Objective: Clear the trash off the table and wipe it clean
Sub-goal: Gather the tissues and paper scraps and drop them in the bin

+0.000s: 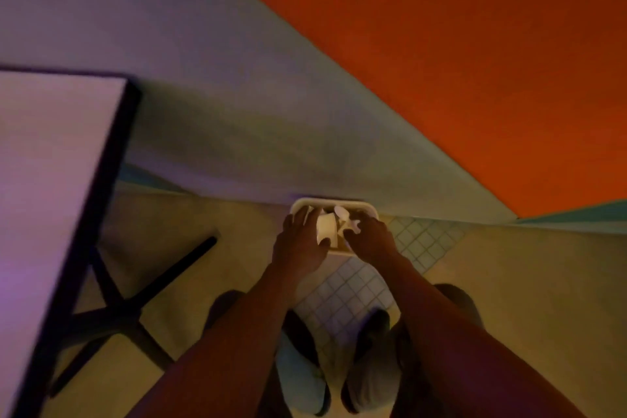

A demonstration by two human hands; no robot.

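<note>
Both arms reach down in front of me over the floor. My left hand [298, 241] and my right hand [371, 237] grip a small cream tray [325, 203] from either side. On the tray lie crumpled white paper trash [327, 227] and a white plastic piece [346, 215]. My left thumb presses on the paper. The white table [51, 159] with a dark edge stands apart at the left, and the part of its top that shows is bare. The view is dim and blurred.
A dark cross-shaped table base [115, 302] spreads on the floor at lower left. A grey wall [237, 95] and an orange wall panel [458, 61] rise ahead. My shoes [339, 377] stand on tiled floor [349, 285] below the tray.
</note>
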